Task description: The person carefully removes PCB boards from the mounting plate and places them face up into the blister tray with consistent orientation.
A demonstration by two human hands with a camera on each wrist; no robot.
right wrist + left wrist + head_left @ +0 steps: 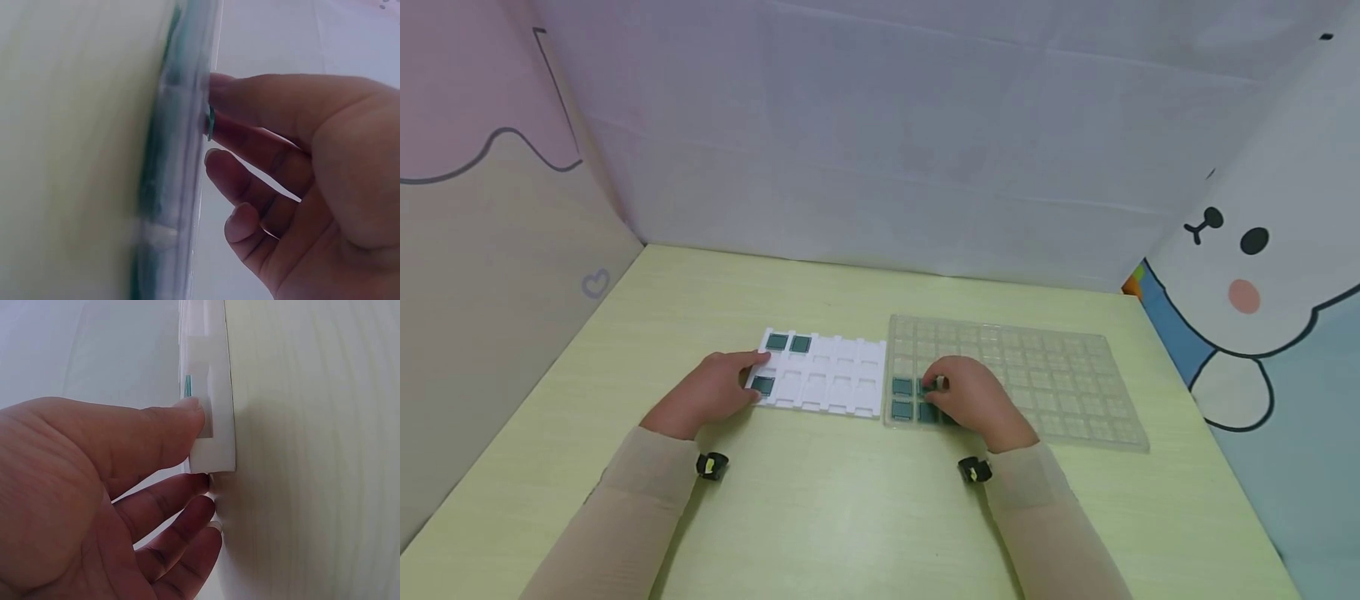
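Note:
My left hand grips the left end of a white plastic tray, its thumb on the front edge in the left wrist view. Three green square chips sit in the tray's left pockets: a back-corner chip, the one beside it and a front-corner chip. Over the left part of a clear plastic tray, my right hand pinches a green chip between thumb and index finger; most of it is hidden. Several more chips, such as a front-left chip, lie in the clear tray's pockets.
Both trays lie side by side on a pale wood-grain table, the clear one to the right. A white sheet hangs along the back edge. Printed cloth panels stand at left and right, the right panel with a cartoon figure.

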